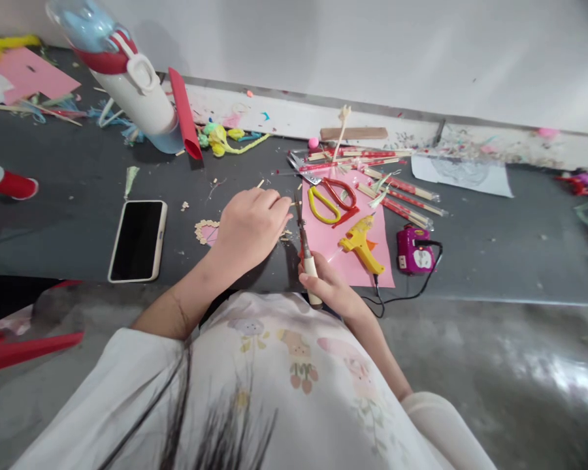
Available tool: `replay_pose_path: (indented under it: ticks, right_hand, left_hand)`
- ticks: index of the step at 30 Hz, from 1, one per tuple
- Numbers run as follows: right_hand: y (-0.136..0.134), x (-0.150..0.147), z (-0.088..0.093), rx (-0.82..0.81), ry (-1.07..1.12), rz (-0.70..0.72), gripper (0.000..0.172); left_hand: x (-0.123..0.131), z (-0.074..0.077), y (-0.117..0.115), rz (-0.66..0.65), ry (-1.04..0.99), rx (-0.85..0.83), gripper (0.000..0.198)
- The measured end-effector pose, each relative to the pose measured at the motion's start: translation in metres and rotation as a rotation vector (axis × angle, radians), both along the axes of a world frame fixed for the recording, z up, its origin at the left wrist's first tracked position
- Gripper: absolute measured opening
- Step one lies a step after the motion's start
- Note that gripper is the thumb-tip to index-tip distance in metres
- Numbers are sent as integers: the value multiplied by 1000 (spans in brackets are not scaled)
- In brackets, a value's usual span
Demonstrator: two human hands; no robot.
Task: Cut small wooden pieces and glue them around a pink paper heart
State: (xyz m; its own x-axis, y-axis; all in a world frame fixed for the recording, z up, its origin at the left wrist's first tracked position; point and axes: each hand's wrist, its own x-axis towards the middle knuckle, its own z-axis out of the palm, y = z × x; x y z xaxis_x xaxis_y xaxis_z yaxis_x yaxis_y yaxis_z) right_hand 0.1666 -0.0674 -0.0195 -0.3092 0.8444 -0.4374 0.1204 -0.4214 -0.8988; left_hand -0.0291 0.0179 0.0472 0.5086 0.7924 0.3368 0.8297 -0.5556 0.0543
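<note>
Pliers (306,248) in R hand (323,282), just L of pink sheet (375,264), tip pointing away from body; R hand's wrapped round the grips. L hand (255,219) also L of sheet, nr pliers tip, fingers curled down; can't tell what it's gripping, if anything. Further L of sheet: pink piece edged w/ small pale bits (200,230), part hidden by L hand. On sheet: scissors (327,186) & yellow glue gun (364,243). R of sheet: purple box (412,251) w/ black cord, on worktop (490,261). Phone (137,241) well L.
</note>
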Motion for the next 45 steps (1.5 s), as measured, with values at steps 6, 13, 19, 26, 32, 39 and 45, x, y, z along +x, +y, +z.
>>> replay_pose_path:
  ticks: [6,13,19,26,32,39,45]
  right_hand:
    - [1,0,7,-59,102,29,48]
    - [3,-2,9,-67,176,69,50]
    - [4,-1,9,-43,223,114,50]
    - [5,2,10,-23,206,157,51]
    - [7,4,5,-5,130,191,49]
    - [5,2,9,-52,115,143,42]
    - [4,0,8,-87,132,82,35]
  left_hand:
    - [-1,-6,1,55,-45,-66,25]
    - [-5,-3,5,22,-139,-178,23]
    - [-8,-2,6,-11,-199,-226,26]
    - [-9,-2,5,-10,-201,-229,27]
    - [-7,1,4,29,-135,-271,26]
    - [-5,-1,3,3,-17,-220,26]
    - [-4,-3,4,20,10,-191,27]
